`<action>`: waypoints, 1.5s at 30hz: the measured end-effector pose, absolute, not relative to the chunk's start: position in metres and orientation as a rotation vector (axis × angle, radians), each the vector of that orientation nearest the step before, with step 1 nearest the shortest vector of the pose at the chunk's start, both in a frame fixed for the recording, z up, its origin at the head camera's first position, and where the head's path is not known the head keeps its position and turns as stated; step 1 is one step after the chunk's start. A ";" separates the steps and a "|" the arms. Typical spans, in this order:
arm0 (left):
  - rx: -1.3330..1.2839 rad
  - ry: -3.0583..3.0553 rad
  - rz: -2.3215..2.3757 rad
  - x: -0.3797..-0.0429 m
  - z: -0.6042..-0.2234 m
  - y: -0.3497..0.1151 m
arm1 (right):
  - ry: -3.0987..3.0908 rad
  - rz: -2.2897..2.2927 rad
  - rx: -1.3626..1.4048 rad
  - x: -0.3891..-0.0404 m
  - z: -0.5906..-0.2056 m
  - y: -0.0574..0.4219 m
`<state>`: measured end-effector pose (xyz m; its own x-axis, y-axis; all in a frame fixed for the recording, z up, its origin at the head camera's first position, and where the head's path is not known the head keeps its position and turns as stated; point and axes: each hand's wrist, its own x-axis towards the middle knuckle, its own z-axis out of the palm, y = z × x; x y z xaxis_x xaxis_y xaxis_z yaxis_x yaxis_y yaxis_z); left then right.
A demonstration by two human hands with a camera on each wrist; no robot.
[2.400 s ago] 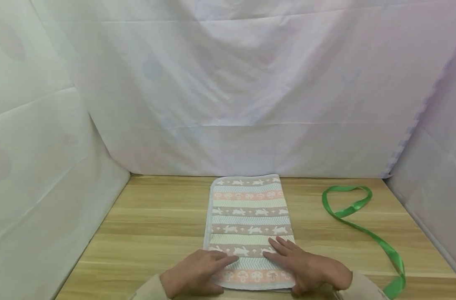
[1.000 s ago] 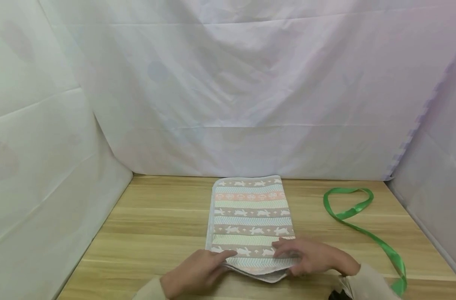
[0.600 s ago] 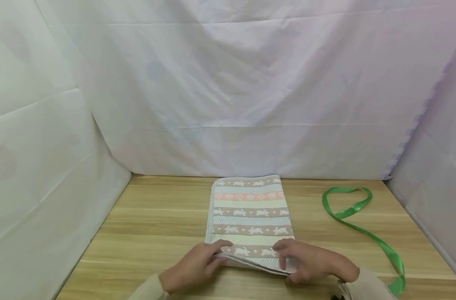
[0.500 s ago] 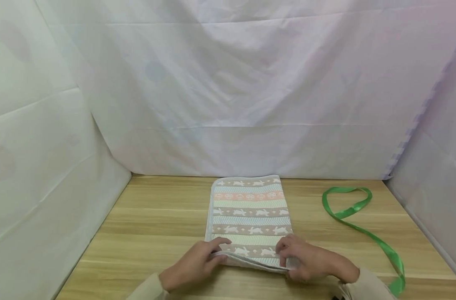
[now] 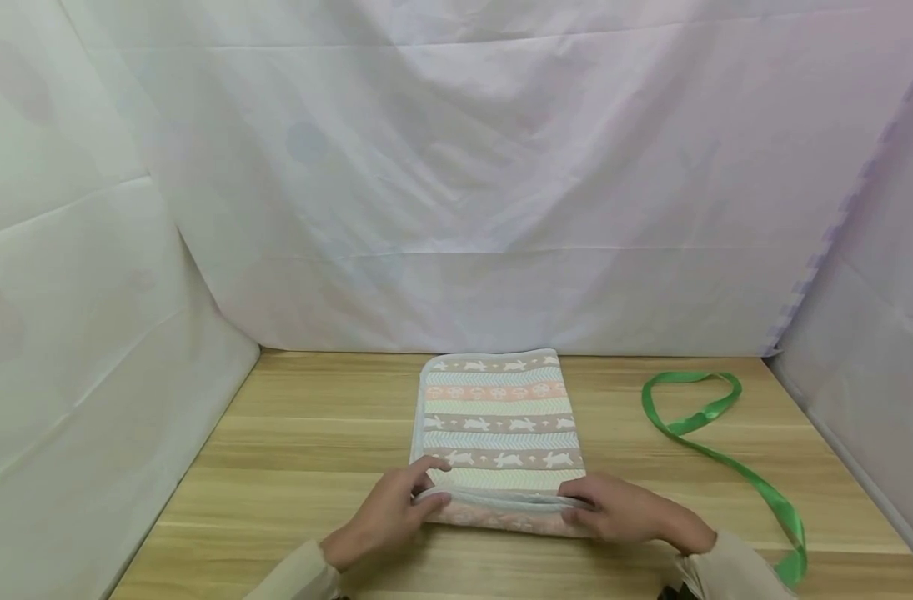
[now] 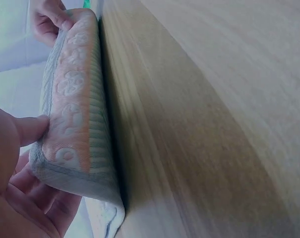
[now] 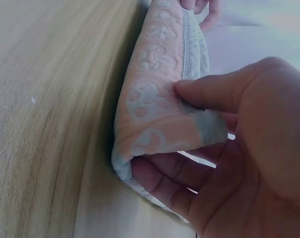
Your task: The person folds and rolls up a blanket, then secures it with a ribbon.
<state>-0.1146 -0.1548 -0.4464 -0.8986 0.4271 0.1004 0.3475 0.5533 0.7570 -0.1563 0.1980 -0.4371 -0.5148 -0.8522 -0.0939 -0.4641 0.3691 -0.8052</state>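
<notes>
A folded cloth [image 5: 501, 425] with rabbit and mushroom stripes lies on the wooden table, its near end turned up into a short flap. My left hand [image 5: 392, 508] pinches the flap's left corner, thumb outside and fingers behind, as the left wrist view shows with the cloth [image 6: 73, 104] bending up off the table. At the flap's right corner, my right hand [image 5: 624, 510] pinches the edge. In the right wrist view the thumb of that right hand [image 7: 254, 129] presses the orange mushroom band, with fingers under the layers. The flap's inner side is mostly hidden.
A green ribbon [image 5: 764, 483] lies in a loose curve on the table [image 5: 298, 433], right of the cloth. White fabric sheets [image 5: 456, 208] hang behind and at both sides. A dark object [image 5: 674, 593] shows by the right sleeve.
My hands lay flat on the cloth, then took hold of its near edge. They have lifted that edge and turned it away from me, exposing the orange mushroom band on the flap's outside.
</notes>
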 end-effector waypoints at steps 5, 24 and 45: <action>0.638 2.684 1.277 -0.116 -0.449 -0.155 | 2.194 -1.010 -1.011 -0.159 -0.439 0.199; 0.515 2.642 1.277 -0.123 -0.466 -0.157 | 2.449 -1.048 -0.813 -0.153 -0.453 0.192; 0.693 2.994 0.792 -0.115 -0.461 -0.147 | 2.876 -0.514 -1.093 -0.142 -0.450 0.174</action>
